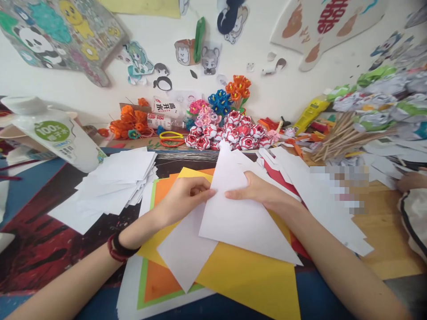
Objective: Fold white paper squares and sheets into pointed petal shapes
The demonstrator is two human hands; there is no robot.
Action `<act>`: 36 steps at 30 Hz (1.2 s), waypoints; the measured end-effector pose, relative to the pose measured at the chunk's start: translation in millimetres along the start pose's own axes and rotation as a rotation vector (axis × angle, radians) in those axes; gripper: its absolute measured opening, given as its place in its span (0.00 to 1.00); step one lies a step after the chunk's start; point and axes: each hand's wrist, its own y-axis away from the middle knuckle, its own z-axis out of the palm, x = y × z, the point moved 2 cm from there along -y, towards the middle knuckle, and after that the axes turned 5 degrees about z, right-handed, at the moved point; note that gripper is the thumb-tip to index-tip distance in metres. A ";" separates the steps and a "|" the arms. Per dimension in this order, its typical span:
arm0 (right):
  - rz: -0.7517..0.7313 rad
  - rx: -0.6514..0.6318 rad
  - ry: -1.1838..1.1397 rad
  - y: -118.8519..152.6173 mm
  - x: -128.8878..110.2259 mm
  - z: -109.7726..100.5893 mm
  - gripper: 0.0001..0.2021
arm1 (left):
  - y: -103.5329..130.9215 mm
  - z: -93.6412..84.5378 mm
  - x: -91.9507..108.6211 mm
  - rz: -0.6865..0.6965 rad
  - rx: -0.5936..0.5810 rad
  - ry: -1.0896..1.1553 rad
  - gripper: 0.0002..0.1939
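Note:
My right hand [255,189] grips a white sheet of paper [240,218], folded to a slanted, pointed shape, with the thumb on its front and the other fingers behind. At the sheet's left edge my left hand [188,193] is closed, thumb and forefinger pinching the paper. Under it lies another piece of white paper [187,253], partly covered. Both rest over yellow paper [256,280], with orange paper [163,282] and green-edged sheets beneath. A dark band circles my left wrist.
A stack of white paper [113,182] lies left, near a big white glue bottle [63,133]. Behind are red-and-white paper flowers [233,133] and orange flowers [131,122]. White strips [320,200] and stemmed flowers [353,129] sit right. Another person's sleeve [415,218] shows at the right edge.

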 end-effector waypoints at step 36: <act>0.086 0.124 0.091 -8.6 2.5 -4.6 0.15 | 4.8 -6.0 -19.6 -0.044 -0.177 0.004 0.10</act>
